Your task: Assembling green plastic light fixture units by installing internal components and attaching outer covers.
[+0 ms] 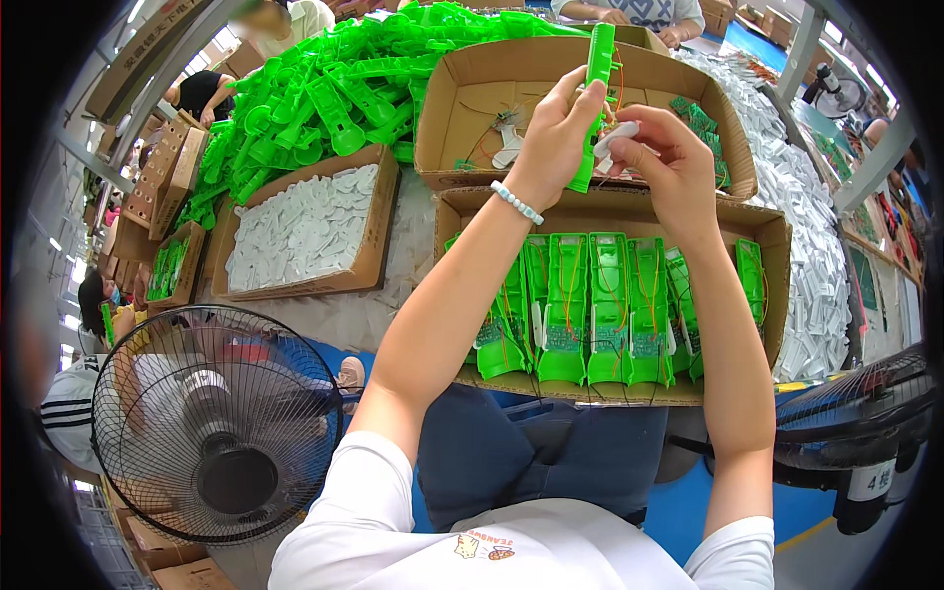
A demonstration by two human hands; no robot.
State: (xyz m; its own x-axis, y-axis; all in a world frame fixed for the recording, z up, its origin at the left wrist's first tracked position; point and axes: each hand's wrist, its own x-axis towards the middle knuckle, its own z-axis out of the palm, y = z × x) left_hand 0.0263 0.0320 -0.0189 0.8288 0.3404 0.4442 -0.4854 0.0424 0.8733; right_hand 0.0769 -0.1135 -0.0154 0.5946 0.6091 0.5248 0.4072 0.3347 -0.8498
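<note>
In our left hand (559,130) we grasp a long, bright-green plastic casing (599,74), tilted nearly upright above the right half of a shallow brown cardboard box (482,88). Our right hand (674,162) pinches a small white plastic piece (619,134) close beside it; we cannot tell whether the two touch. Along the near edge of a second brown cardboard box (775,270) we see wired green casings (568,295). Loose white plastic parts (816,246) line the bench's (413,236) right edge.
</note>
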